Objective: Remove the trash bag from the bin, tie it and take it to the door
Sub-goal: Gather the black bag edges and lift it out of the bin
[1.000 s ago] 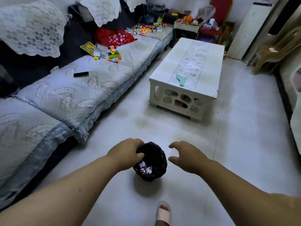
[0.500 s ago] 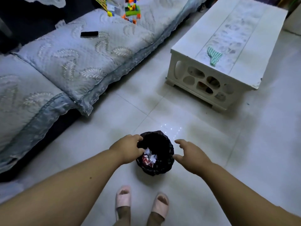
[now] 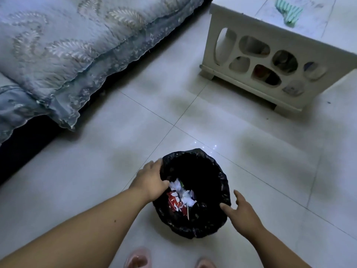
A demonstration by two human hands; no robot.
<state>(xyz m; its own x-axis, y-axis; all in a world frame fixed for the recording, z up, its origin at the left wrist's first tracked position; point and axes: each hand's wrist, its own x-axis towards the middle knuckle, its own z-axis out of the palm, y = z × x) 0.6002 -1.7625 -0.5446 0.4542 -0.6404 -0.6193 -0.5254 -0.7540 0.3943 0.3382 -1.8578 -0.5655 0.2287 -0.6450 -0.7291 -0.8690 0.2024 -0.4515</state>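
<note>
Gripping the trash bag (image 3: 210,225) at its rim with my left hand (image 3: 151,180), I touch its other edge with my right hand (image 3: 241,211), fingers spread; it sits in the bin on the floor (image 3: 96,171).

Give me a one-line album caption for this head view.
Left hand grips the black trash bag's rim while right hand touches the opposite side.

Head view, steeply down, floor (image 3: 251,151) near

Home living rm – sofa (image 3: 58,45), coffee table (image 3: 270,60), slippers (image 3: 138,260).
</note>
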